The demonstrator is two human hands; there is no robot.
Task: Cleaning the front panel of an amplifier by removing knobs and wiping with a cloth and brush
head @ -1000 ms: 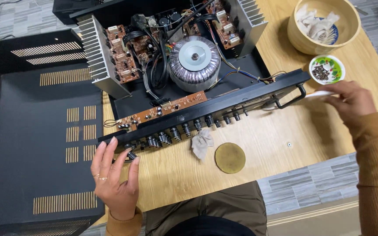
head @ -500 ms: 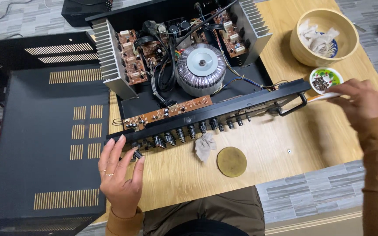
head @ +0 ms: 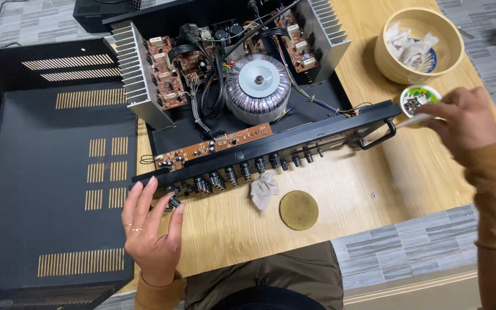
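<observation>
An opened black amplifier (head: pixel 162 135) lies on a wooden table, its round grey transformer (head: pixel 258 87) and brown circuit boards exposed. Its front panel (head: pixel 294 140) with a row of control shafts faces me. My left hand (head: pixel 151 227) rests with spread fingers at the panel's left end, fingertips around a small black knob (head: pixel 173 202). My right hand (head: pixel 466 123) is closed on a thin white stick (head: pixel 411 120), whose tip reaches beside a small white dish (head: pixel 419 99) of dark small parts.
A black vented cover (head: pixel 53 178) lies to the left. A crumpled grey tissue (head: pixel 263 189) and a round olive disc (head: pixel 298 209) sit in front of the panel. A tan bowl (head: pixel 417 49) holding crumpled tissues stands at the back right. Grey tiled floor surrounds the table.
The view has shifted, so everything sits lower and to the right in the frame. My right hand has drawn slightly toward me from the small dish. My left hand stays at the panel's left end.
</observation>
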